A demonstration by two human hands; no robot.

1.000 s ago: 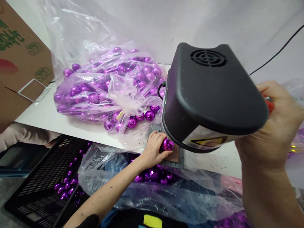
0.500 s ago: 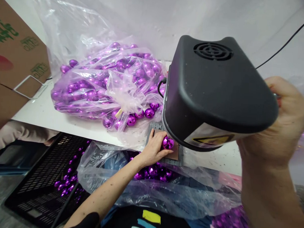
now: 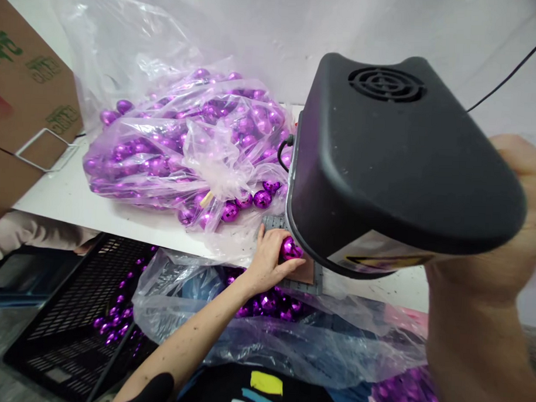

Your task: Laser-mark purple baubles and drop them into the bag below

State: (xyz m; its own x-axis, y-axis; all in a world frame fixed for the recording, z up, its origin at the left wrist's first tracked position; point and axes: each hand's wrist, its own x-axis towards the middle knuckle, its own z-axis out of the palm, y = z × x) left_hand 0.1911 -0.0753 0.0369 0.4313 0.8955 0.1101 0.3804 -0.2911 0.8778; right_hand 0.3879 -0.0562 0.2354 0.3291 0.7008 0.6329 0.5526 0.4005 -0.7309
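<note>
My left hand [image 3: 268, 257] pinches a shiny purple ball [image 3: 289, 248] and holds it on a small brown pad [image 3: 308, 273] under a black machine head [image 3: 396, 164]. My right hand [image 3: 513, 233] sits behind the right side of that head; its fingers are hidden by the housing. A clear plastic bag [image 3: 186, 145] full of the same purple balls lies on the white table [image 3: 75, 194] just left of the machine.
Another plastic bag [image 3: 272, 336] holding purple balls hangs below the table edge over my lap. A black crate [image 3: 70, 329] with loose purple balls stands at lower left. A cardboard box [image 3: 20, 104] stands far left. A black cable [image 3: 514, 72] runs at upper right.
My right hand slid further right behind the machine head, and the red-handled part it held is out of sight. The view shifted slightly closer. My left hand kept the ball on the pad.
</note>
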